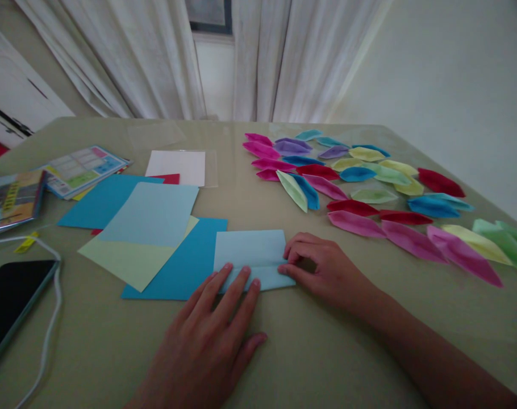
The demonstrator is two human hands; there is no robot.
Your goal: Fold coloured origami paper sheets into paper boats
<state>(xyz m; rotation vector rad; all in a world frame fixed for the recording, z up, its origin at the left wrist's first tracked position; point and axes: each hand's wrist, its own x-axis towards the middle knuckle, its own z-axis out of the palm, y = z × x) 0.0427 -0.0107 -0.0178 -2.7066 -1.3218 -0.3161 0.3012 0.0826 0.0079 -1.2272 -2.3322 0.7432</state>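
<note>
a room in a home seems to be shown, though which room cannot be told. the far side is hung with long, pleated, off-white fabric curtains (113,57), between which a dark-framed window pane (207,11) is partly seen. the right is bounded by a plain, pale wall (463,85). on the broad, smooth, olive-beige table (322,363), a flat, black-screened phone (13,301) and a slim white cable (58,289) are laid.

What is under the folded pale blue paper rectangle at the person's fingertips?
A bright blue paper sheet reaches under the left end of the folded rectangle. The overlapped part, and anything else fully beneath, is covered and cannot be seen.
</note>
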